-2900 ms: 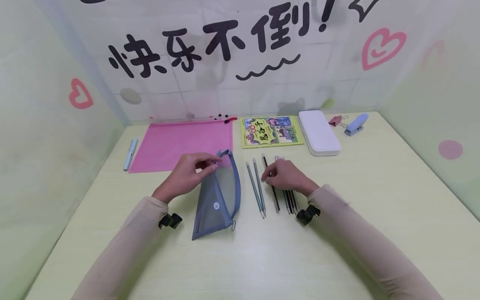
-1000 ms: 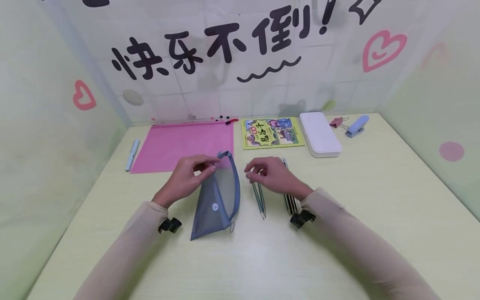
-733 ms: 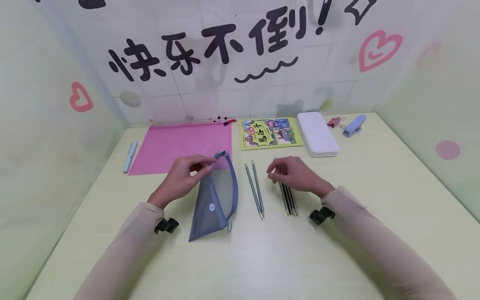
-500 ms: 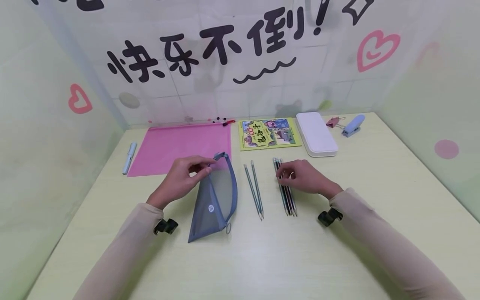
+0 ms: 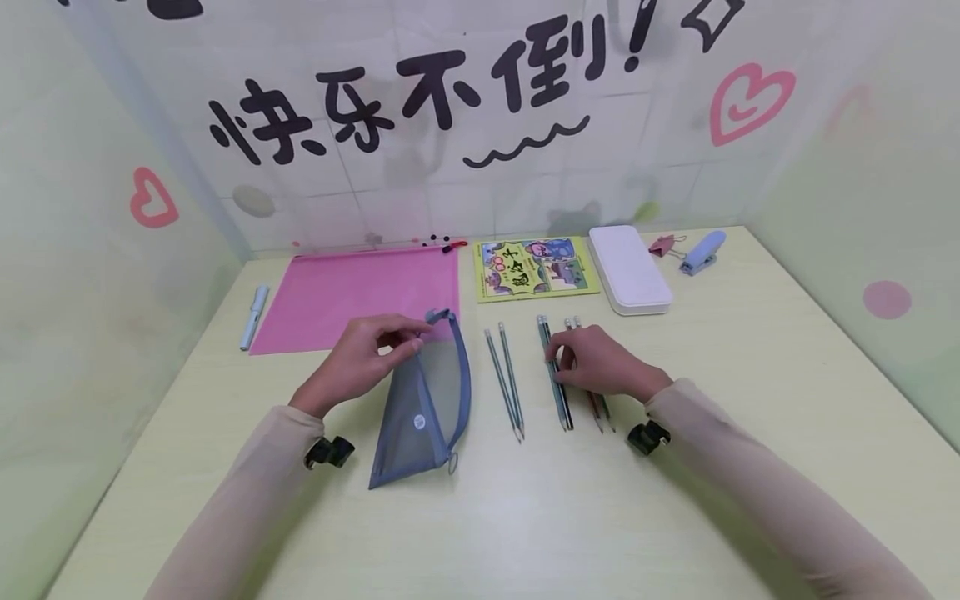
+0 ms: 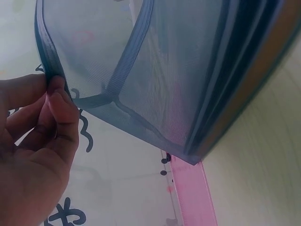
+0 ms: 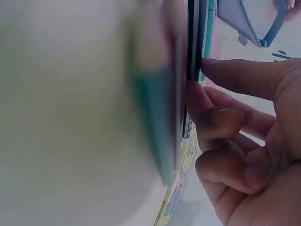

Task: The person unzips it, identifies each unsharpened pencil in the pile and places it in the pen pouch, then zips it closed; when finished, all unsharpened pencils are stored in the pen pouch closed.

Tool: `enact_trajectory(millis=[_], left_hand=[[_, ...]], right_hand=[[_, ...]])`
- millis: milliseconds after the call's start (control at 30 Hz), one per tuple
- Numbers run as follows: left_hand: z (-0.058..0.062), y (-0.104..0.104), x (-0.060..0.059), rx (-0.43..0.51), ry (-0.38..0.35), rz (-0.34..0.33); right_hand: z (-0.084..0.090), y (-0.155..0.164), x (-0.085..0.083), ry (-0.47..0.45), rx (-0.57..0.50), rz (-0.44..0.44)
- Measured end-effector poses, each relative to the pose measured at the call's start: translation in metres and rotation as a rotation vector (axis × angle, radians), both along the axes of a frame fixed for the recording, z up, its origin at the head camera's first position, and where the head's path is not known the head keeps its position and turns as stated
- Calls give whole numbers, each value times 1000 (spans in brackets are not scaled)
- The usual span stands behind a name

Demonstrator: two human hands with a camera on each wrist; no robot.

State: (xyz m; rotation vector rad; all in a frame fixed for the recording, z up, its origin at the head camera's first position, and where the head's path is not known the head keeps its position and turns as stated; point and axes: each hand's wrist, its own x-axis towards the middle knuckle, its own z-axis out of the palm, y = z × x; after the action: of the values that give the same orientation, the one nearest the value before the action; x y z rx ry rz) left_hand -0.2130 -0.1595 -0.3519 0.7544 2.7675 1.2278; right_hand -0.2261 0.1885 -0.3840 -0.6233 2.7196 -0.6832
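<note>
At a pale green desk, my left hand pinches the open rim of a blue-grey mesh pencil pouch, thumb and forefinger closed on the zipper edge, as the left wrist view shows. The pouch stands on the desk as a wedge, its mouth held up at the far end, its point toward me. Behind it lies a pink zip folder, with a pale blue pen at the folder's left, near the left wall.

Just right of the pouch, two teal pencils lie side by side, untouched, tips toward me. Right of them, my right hand rests over another group of pencils: thumb and curled forefinger close on the leftmost pair of that group, pinching them against the desk, while two more pencils show from under my palm. In the right wrist view, my fingertips press the dark shafts; whether the pencils are lifted off the surface, I cannot tell.

The pinched pencils sit well apart from the pouch mouth, with the two loose pencils between. At the far edge lie a picture booklet, a white case, a pink binder clip and a blue stapler. The near desk and its right side offer open room.
</note>
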Motion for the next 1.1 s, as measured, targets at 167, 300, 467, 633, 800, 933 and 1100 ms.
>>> enact_trajectory(millis=[167, 300, 467, 633, 800, 933, 1100], left_hand=[[1, -2, 0, 2, -5, 6], [1, -3, 1, 2, -9, 7], [3, -5, 1, 3, -8, 2], [5, -8, 1, 6, 5, -2], [6, -7, 1, -4, 22, -15], [5, -7, 2, -10, 17, -18], [5, -8, 4, -9, 6, -6]], right_hand=[[-1, -6, -3, 21, 30, -7], [-3, -12, -3, -1, 34, -32], [-3, -17, -5, -100, -25, -130], [-5, -14, -6, -228, -177, -182], [-3, -8, -4, -379, -330, -175], [-3, -8, -3, -468, -452, -154], [-5, -12, 2, -569, -545, -84]])
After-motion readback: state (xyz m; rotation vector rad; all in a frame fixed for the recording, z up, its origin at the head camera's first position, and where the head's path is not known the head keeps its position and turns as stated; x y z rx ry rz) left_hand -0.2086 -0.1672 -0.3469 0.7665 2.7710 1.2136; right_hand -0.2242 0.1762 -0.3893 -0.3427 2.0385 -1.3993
